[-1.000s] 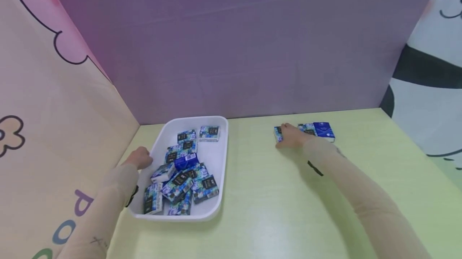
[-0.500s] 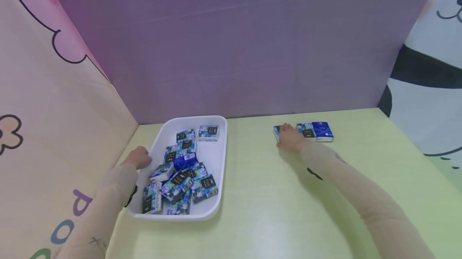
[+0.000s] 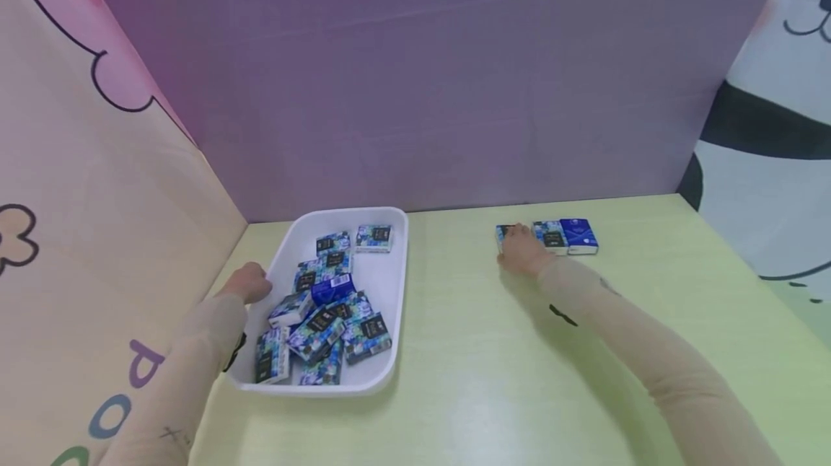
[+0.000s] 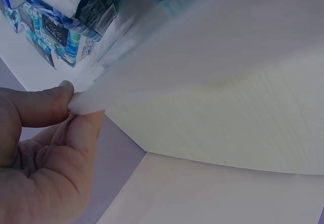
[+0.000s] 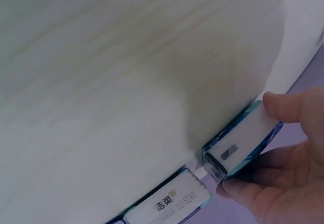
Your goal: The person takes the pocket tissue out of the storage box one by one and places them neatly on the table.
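My left hand (image 3: 248,283) pinches the left rim of a white plastic bin (image 3: 384,286) between thumb and fingers. Inside lie several small tissue packs (image 3: 368,336), most with a blue floral print and a dark label. On the table at the right, my right hand (image 3: 522,251) grips another floral tissue pack (image 5: 245,135) by its edges, thumb on one side and fingers on the other. Just to the right of it lie a floral tissue pack (image 3: 550,237) and a plain dark-blue one (image 3: 580,236), side by side. A narrow gap separates the held pack from them.
The pale yellow-green table (image 3: 467,350) runs back to a purple wall panel (image 3: 454,91). A cream printed panel (image 3: 130,199) stands close at the left, beside the left forearm. Another panel with a cartoon animal (image 3: 766,185) borders the right side.
My right hand has slid its tissue pack slightly to the right, closer to the two lying packs. The left hand keeps its hold on the bin's rim.
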Tool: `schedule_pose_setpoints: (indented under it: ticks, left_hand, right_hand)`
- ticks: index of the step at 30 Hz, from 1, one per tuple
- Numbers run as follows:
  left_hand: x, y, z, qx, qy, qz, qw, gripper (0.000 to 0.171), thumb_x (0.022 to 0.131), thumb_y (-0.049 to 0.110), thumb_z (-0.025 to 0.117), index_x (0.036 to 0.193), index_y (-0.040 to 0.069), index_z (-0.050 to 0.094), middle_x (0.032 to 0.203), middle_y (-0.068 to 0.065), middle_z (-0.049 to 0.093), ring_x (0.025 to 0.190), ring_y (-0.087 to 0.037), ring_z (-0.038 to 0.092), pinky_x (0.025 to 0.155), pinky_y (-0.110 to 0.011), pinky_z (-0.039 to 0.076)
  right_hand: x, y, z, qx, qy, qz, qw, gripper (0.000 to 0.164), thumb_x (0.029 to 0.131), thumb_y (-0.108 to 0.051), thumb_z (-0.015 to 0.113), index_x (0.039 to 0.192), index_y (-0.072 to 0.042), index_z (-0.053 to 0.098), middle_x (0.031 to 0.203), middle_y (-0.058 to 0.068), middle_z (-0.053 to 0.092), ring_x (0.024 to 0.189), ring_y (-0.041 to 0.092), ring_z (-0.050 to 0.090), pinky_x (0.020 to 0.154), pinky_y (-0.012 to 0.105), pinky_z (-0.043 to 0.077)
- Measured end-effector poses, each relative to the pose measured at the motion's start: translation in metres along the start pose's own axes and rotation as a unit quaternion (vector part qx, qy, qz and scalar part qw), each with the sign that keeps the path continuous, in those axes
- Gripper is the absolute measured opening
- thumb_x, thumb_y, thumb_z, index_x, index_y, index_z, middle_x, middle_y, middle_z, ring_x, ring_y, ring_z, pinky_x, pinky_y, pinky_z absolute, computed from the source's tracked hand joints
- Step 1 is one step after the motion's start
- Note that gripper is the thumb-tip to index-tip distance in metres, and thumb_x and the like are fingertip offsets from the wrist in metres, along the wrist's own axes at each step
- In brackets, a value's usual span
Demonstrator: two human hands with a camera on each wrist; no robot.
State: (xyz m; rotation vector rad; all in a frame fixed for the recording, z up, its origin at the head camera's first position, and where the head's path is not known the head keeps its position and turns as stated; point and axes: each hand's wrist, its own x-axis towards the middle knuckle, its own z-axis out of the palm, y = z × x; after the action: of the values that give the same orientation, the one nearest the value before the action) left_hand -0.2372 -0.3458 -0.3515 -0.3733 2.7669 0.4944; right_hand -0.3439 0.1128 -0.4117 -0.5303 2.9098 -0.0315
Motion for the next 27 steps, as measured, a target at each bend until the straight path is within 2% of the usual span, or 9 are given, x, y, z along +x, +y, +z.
schedule_pose_setpoints:
  ticks: [2, 10, 14, 27]
  left_hand:
    - [-0.0002, 0.0001, -0.0005, 0.0, -0.001, 0.002, 1.0, 0.044, 0.083, 0.008, 0.044, 0.118, -0.019, 0.042, 0.116, -0.036, 0.048, 0.108, -0.048, 0.048, 0.091, -0.052, 0.042]
    - [0.0023, -0.0014, 0.0, 0.002, -0.008, 0.003, 1.0, 0.046, 0.084, 0.01, 0.043, 0.12, -0.019, 0.041, 0.118, -0.036, 0.047, 0.109, -0.048, 0.047, 0.093, -0.053, 0.041]
    - [0.004, -0.0029, -0.0001, 0.003, -0.008, 0.006, 0.9999, 0.046, 0.083, 0.01, 0.044, 0.119, -0.019, 0.042, 0.117, -0.036, 0.048, 0.108, -0.048, 0.048, 0.092, -0.053, 0.041]
    - [0.0033, -0.0012, 0.0006, 0.002, -0.007, 0.001, 1.0, 0.043, 0.083, 0.008, 0.043, 0.116, -0.019, 0.043, 0.113, -0.036, 0.05, 0.106, -0.047, 0.05, 0.09, -0.052, 0.043]
  right_hand:
    - [0.0006, 0.0003, 0.0009, 0.004, -0.001, 0.014, 1.0, 0.065, 0.094, -0.024, 0.043, 0.13, 0.026, 0.021, 0.137, 0.042, 0.021, 0.13, 0.052, 0.019, 0.11, 0.053, 0.015]
    - [0.0004, 0.0028, 0.0043, 0.03, 0.005, 0.062, 0.998, 0.065, 0.094, -0.022, 0.042, 0.132, 0.024, 0.017, 0.138, 0.043, 0.015, 0.13, 0.053, 0.016, 0.101, 0.057, 0.03]
    - [-0.0003, 0.0033, 0.0042, 0.042, 0.015, 0.068, 0.997, 0.065, 0.094, -0.021, 0.043, 0.131, 0.025, 0.017, 0.137, 0.045, 0.014, 0.129, 0.055, 0.016, 0.099, 0.058, 0.032]
    - [-0.0022, 0.0024, 0.004, 0.018, 0.033, 0.065, 0.997, 0.06, 0.094, -0.018, 0.044, 0.13, 0.025, 0.021, 0.136, 0.044, 0.02, 0.128, 0.054, 0.021, 0.095, 0.056, 0.038]
